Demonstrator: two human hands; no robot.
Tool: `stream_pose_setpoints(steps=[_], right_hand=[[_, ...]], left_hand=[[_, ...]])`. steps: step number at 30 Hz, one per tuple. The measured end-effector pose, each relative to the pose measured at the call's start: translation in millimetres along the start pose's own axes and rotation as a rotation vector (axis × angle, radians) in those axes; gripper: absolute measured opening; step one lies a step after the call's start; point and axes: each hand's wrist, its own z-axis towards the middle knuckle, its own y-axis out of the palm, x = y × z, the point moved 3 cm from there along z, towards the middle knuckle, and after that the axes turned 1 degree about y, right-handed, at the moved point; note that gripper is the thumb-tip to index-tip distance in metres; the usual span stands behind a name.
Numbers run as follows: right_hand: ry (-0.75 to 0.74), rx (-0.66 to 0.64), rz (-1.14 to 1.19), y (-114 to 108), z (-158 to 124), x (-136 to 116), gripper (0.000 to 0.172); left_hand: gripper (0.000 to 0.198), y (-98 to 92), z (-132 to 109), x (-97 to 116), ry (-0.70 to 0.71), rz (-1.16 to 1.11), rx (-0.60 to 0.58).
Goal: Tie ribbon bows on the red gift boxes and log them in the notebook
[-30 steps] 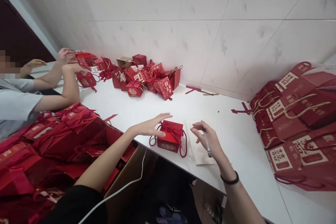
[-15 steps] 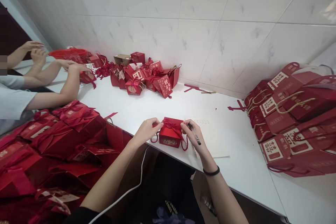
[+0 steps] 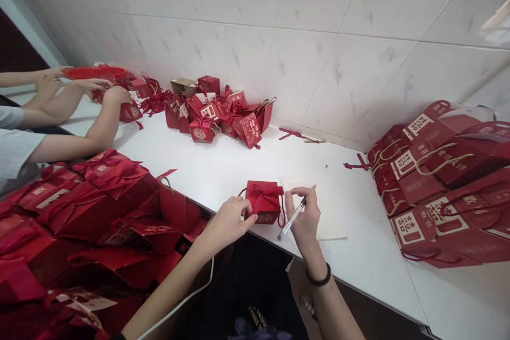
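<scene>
Filling the background, a white tiled wall with grey veining (image 3: 311,79) stands behind a long white table with a smooth top (image 3: 311,159). At lower left, beside the table's near edge, lies a big heap of glossy red boxes with ribbons (image 3: 99,223). To the right, a stack of dark red paper bags with cord handles (image 3: 442,186) leans near the wall. Bare forearms of people nearby (image 3: 95,127) reach across the table's far left, close to a shallow red plastic basin (image 3: 95,72). Between basin and bags, a jumbled cluster of small red gift boxes (image 3: 209,111) sits along the wall. A cream sheet of paper (image 3: 330,218) lies flat, partly hidden behind the right hand (image 3: 306,218). The left hand (image 3: 229,220) grasps the near left corner of a small red cardboard box with a ribbon bow (image 3: 263,207), thumb at its front; this box rests near the table's front edge, between the two hands, just left of the paper. The right hand's fingers are curled around a slim clear-barrelled pen (image 3: 292,219), slanted, and a thin black band (image 3: 320,276) circles that wrist.
</scene>
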Motion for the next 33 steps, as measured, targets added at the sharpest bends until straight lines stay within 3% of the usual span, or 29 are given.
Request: stream_pose_setpoints(steps=[3,6,8,12,14,19,24,26,28,29,31,33], right_hand=[[-0.391,-0.281,0.072,5.6,-17.0,-27.2,0.019],[-0.49,-0.477,-0.018,16.6,-33.0,-31.1,0.024],[-0.504,-0.496,-0.082,22.0,-39.4,-26.2,0.022],[-0.542,-0.435,-0.105,26.1,-45.1,-16.9,0.016],[-0.543,-0.374,-0.085,25.9,-45.7,-15.0,0.015],[-0.535,-0.321,-0.057,25.5,-49.0,-17.3,0.016],[-0.551,-0.313,0.034,12.2,-52.5,-22.4,0.016],[-0.46,-0.178,0.101,-0.4,-46.5,-17.4,0.01],[-0.202,0.003,0.063,-12.7,-35.5,-4.0,0.004],[-0.031,0.035,0.016,-16.3,-29.7,4.8,0.01],[0.277,-0.063,-0.059,-16.7,-20.2,21.5,0.024],[0.439,-0.216,-0.062,-12.6,-14.5,32.5,0.034]], left_hand=[[0.014,-3.3,0.6,-0.3,0.083,0.009,-0.09],[0.009,-14.6,-0.3,0.1,0.181,-0.038,-0.278],[0.008,-25.5,2.4,-0.1,0.193,-0.07,-0.329],[0.013,-38.3,24.8,-0.8,0.169,-0.044,-0.012],[0.019,-29.6,38.7,0.5,0.223,-0.014,0.043],[0.01,3.0,59.3,-3.1,0.265,-0.018,-0.06],[0.007,15.8,59.5,-10.7,0.192,-0.211,0.039],[0.008,18.7,58.9,-12.6,0.152,-0.28,0.061],[0.01,20.8,58.6,-13.4,0.125,-0.332,0.059],[0.01,21.5,58.5,-13.6,0.113,-0.355,0.054],[0.01,22.5,58.7,-14.3,0.086,-0.394,0.044],[0.01,23.2,59.2,-15.1,0.065,-0.424,0.039]])
